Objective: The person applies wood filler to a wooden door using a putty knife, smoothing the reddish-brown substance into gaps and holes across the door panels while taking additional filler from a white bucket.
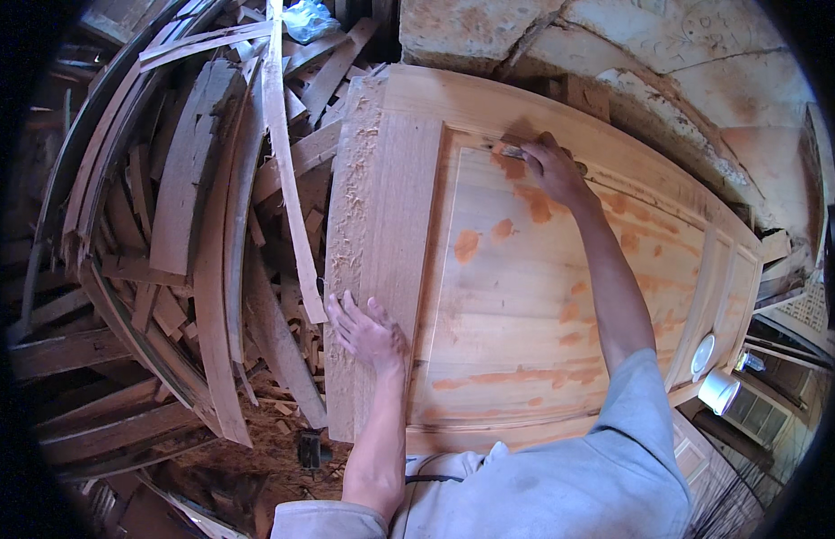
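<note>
A pale wooden panel door (525,310) lies before me, its recessed field smeared with orange filler (467,245) in patches and streaks. My right hand (554,171) reaches to the far left corner of that field, fingers closed round a putty knife (513,152). The blade is small in view and sits over an orange smear beside the moulding. My left hand (368,332) lies on the door's left end with its fingers spread and nothing in them. Wood shavings (350,171) cling to the rough strip along that end.
Scrap boards (197,171) and offcuts are heaped on the left, one long thin strip (287,171) reaching close to my left hand. A white bucket (718,392) and a round white lid (702,354) are at the door's right end. Stone slabs (476,31) border the far side.
</note>
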Motion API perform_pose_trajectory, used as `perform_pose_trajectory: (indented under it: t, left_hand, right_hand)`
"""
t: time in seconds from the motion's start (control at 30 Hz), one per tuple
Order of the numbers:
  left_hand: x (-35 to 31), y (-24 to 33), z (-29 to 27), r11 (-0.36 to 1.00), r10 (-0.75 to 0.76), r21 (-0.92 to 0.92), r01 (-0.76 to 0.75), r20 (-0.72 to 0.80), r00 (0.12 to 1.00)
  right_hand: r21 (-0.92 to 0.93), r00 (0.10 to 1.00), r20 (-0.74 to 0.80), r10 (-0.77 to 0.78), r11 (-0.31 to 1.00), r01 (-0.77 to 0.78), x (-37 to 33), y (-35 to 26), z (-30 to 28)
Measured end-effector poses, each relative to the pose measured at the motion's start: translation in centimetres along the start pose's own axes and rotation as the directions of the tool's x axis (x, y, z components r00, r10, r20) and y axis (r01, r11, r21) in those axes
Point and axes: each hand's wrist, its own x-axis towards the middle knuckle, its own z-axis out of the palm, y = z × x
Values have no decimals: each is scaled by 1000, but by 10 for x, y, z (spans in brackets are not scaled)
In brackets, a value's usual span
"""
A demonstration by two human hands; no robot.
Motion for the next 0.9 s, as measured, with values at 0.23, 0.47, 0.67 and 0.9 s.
perform_pose_trajectory:
  t: [0.23,0.47,0.67,0.9]
  left_hand:
    - [-1,3,1,1000,0,-22,-1,-16,1000]
    - [-2,1,8,1000,4,-2,-4,-21,1000]
    - [-1,-3,2,1000,-15,8,15,11,1000]
    - [-2,4,-2,1000,-8,-30,8,-2,1000]
  right_hand:
    - [19,997,-75,5,1000,-4,2,6,12]
    - [197,973,-223,56,980,-12,5,35,-1]
    - [400,931,-185,314,890,-221,11,19,-29]
    - [549,895,-241,376,813,-194,-17,22,-54]
